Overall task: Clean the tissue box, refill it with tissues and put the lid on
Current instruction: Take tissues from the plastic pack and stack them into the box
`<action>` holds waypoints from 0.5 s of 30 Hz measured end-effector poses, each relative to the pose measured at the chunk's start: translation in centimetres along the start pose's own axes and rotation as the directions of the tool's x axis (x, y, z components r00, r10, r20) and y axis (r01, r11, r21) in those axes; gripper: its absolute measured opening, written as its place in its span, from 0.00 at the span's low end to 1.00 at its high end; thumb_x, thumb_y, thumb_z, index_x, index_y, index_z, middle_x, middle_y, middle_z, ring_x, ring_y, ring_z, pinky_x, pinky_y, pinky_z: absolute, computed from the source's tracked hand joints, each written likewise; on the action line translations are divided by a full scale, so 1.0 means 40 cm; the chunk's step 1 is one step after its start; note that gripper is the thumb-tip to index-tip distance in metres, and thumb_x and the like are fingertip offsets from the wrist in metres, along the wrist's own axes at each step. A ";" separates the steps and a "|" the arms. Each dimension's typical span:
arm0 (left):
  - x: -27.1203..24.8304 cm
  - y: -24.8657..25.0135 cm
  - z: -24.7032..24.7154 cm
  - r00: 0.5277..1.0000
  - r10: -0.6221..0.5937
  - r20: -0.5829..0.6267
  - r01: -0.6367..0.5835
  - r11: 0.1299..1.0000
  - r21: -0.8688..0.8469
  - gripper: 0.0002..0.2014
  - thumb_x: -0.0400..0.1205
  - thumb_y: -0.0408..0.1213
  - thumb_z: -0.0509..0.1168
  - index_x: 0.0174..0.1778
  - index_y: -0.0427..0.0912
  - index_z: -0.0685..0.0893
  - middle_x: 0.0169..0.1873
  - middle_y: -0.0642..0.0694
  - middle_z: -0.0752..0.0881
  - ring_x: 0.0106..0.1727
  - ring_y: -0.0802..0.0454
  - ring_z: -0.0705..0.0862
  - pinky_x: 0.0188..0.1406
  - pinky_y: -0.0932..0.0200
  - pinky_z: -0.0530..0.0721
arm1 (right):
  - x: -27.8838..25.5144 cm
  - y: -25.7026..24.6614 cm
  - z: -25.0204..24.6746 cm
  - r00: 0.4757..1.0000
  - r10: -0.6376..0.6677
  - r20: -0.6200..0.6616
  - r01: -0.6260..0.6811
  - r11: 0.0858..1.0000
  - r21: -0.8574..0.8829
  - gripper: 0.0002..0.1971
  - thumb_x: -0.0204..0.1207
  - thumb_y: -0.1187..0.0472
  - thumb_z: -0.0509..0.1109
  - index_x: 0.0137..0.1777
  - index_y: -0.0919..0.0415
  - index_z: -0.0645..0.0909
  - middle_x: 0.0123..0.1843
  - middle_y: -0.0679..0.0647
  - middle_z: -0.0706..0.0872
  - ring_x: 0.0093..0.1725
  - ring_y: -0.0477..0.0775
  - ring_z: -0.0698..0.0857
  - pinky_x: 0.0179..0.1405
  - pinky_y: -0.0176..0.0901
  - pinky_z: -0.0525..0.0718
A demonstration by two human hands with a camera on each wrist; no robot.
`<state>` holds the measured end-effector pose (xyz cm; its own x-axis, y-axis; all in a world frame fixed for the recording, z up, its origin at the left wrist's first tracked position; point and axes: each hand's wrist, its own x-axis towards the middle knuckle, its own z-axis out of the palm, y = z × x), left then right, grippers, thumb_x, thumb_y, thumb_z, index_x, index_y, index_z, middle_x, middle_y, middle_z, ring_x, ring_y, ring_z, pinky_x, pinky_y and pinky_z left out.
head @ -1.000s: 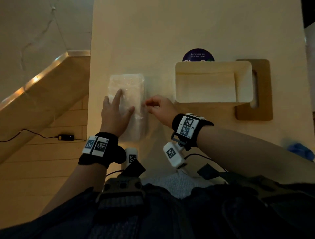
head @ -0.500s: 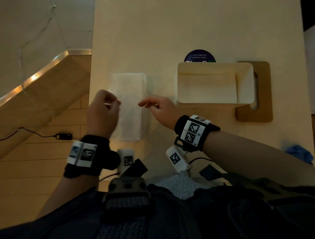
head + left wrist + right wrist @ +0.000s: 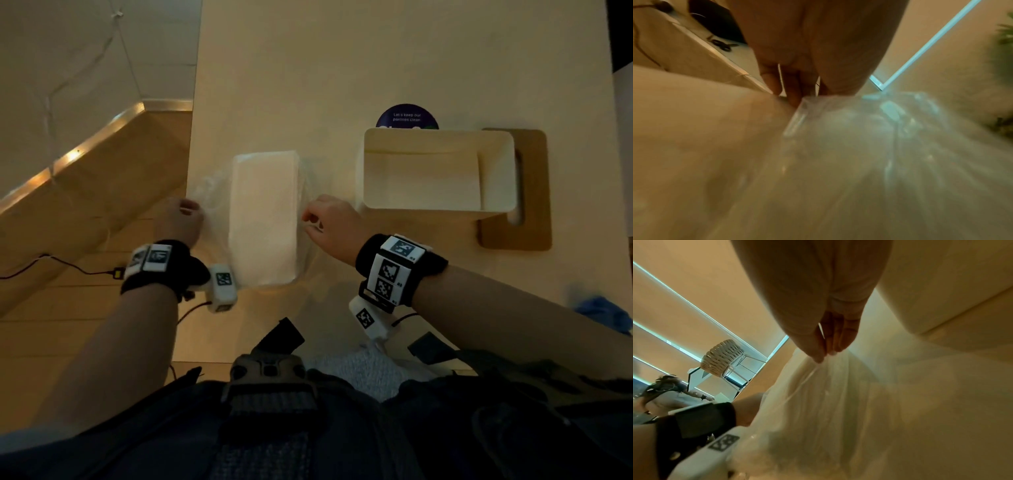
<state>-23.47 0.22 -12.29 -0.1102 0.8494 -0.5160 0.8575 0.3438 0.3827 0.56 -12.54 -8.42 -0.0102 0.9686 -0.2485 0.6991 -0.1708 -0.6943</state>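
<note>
The head view looks straight down from above the person's chest onto the table [image 3: 342, 68], taking in both forearms, the tissue stack [image 3: 263, 219] near the left edge and the open box [image 3: 496, 171] toward the right edge. The left wrist view sits low and close behind the left hand [image 3: 818, 48], facing along the fingers across the tabletop at blurred wrap [image 3: 869, 138]. The right wrist view, equally near, looks along the right hand [image 3: 818, 296] toward the left edge, catching the other wrist. All three share the wrap.

Dim warm room: pale table [image 3: 342, 61], wooden floor [image 3: 68, 325], blinds [image 3: 674, 308].
</note>
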 end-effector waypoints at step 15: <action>-0.219 0.074 -0.006 0.954 0.262 0.147 -0.196 0.913 -0.358 0.15 0.76 0.27 0.60 0.42 0.53 0.86 0.44 0.45 0.87 0.50 0.44 0.84 0.58 0.48 0.84 | 0.053 -0.045 -0.023 0.914 0.372 0.161 -0.404 0.864 0.299 0.21 0.79 0.53 0.66 0.68 0.63 0.74 0.62 0.60 0.85 0.57 0.59 0.85 0.62 0.56 0.83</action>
<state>-20.08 -6.13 -6.45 0.1936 0.8413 -0.5047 0.6247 0.2909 0.7246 -0.06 -10.01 -7.11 0.1358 0.7931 -0.5937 0.3944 -0.5930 -0.7019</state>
